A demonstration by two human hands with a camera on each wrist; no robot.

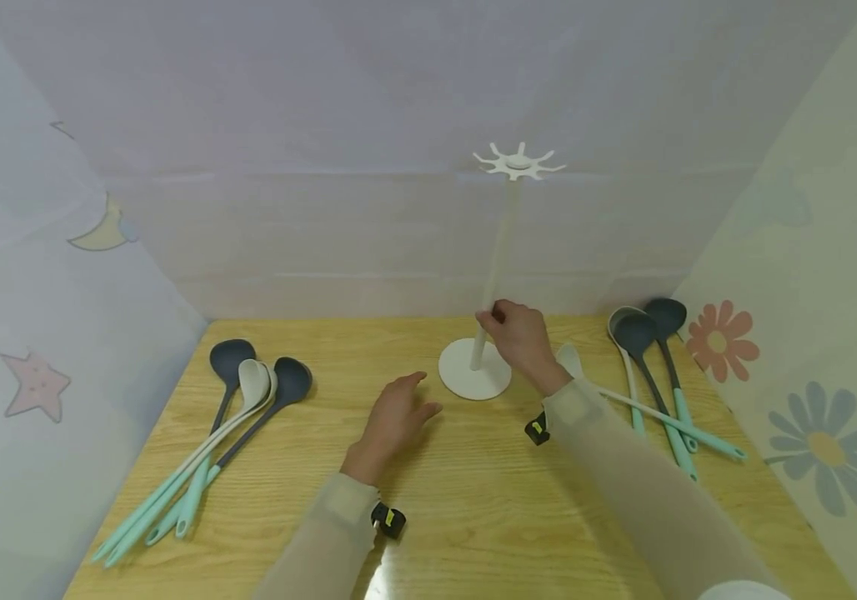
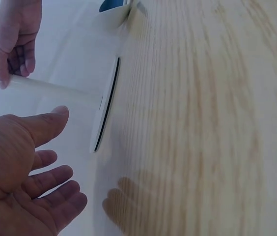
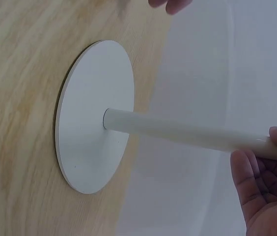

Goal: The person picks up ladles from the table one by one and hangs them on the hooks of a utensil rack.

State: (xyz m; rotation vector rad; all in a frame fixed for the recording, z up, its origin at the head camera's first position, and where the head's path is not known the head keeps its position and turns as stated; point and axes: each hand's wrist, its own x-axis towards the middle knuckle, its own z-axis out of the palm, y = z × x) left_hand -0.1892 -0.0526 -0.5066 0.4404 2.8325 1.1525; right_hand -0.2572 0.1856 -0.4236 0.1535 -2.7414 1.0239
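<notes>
Nearest, a person's left hand (image 1: 391, 421) is hovering over a wood-grain table (image 1: 473, 500), fingers loosely outstretched, while mint-handled ladles (image 1: 293, 383) and spoons (image 1: 253, 382) are lying to either side, and beyond, the right hand (image 1: 522, 337) is pinching the pole (image 1: 500, 250) of a white hook-topped utensil stand (image 1: 466, 385) standing near the table's far edge.

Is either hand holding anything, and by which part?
The right hand grips the white stand by its pole, above its base; the left hand holds nothing.
</notes>
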